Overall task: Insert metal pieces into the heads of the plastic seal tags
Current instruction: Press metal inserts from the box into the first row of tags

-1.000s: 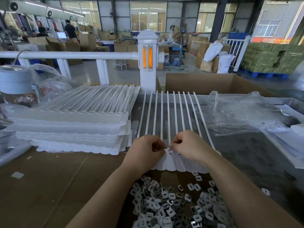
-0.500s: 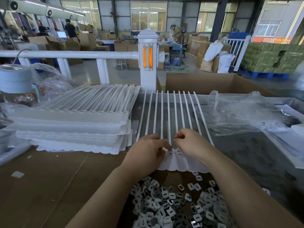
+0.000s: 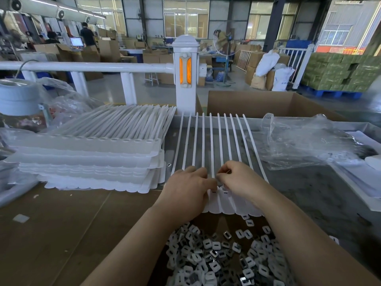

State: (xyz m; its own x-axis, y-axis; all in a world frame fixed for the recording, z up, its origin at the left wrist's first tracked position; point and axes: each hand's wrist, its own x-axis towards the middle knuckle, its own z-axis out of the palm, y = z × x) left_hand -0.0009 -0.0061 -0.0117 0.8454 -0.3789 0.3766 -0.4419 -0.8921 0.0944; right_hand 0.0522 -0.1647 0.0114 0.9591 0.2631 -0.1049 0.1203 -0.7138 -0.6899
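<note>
Nothing much worn here tbh. Both forearms come in bare from the bottom edge, no sleeves showing anywhere up to the frame's edge. The left hand (image 3: 188,187) and right hand (image 3: 240,179) are bare too: no gloves, no rings, no watch or wristband. Nails look short, from what shows.

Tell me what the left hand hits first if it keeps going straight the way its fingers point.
The left hand points away and slightly right, so it would probably slide along the white tag strips under its fingertips, toward the white post. Depth is unclear.
</note>
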